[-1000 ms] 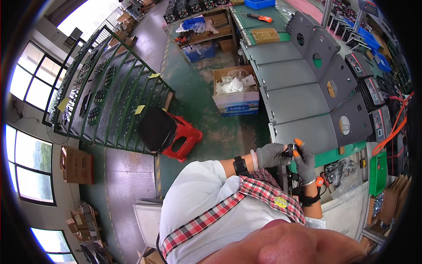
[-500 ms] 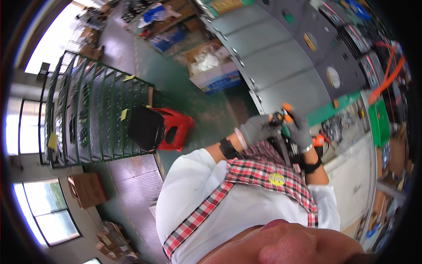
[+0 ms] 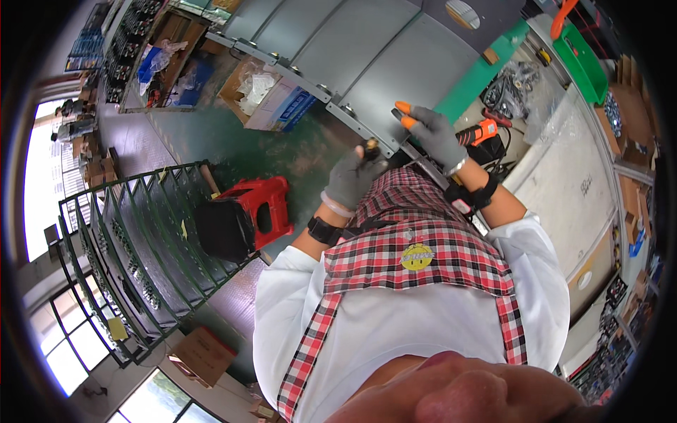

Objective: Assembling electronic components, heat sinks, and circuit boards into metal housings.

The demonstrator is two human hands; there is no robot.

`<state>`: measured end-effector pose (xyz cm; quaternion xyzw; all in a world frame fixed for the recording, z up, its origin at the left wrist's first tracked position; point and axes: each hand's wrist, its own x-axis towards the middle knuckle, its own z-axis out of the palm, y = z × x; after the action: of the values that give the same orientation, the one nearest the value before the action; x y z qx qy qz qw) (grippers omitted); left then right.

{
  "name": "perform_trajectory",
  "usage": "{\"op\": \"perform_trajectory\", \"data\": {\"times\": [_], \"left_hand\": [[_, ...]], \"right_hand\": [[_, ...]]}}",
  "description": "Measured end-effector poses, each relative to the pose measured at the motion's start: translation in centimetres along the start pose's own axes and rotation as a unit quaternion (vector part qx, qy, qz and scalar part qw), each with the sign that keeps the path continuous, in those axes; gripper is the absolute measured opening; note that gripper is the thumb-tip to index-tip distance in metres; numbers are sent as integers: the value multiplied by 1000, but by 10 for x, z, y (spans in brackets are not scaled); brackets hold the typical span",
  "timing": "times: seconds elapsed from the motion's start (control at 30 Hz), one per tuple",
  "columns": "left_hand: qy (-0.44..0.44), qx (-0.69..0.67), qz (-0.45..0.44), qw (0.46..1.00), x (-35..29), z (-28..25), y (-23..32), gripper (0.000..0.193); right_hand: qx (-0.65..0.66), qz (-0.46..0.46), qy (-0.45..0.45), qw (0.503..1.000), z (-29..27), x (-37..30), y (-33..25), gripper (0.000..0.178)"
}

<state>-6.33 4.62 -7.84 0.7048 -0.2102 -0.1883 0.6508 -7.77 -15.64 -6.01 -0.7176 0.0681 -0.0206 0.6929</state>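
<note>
- By the left hand [image 3: 355, 180], a small dark part [image 3: 371, 146] is pinched at the fingertips, on the hand's far side; its long axis cannot be told.
- It is held by the grey panel's [image 3: 416, 70] near corner; contact cannot be told.
- The right hand [image 3: 441, 139], farther from the part, is held with fingers stretched out; any grip cannot be told.
- Just rightward, an orange tool [image 3: 484, 132] is seen.

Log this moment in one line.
left hand: at small dark part, grip unclear | right hand: near grey panel | orange tool: right of right hand
</note>
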Motion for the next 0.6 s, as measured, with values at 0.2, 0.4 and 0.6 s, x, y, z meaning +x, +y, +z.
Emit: {"op": "perform_trajectory", "data": {"times": [0.2, 0.4, 0.6], "left_hand": [[-36, 311, -57, 948, -4, -20, -37, 25], [-93, 364, -14, 927, 19, -6, -48, 27], [-133, 267, -104, 949, 24, -4, -78, 36]], "right_hand": [[148, 266, -45, 952, 0, 17, 43, 39], [89, 317, -54, 943, 17, 19, 63, 32], [50, 295, -97, 949, 12, 20, 61, 40]]}}
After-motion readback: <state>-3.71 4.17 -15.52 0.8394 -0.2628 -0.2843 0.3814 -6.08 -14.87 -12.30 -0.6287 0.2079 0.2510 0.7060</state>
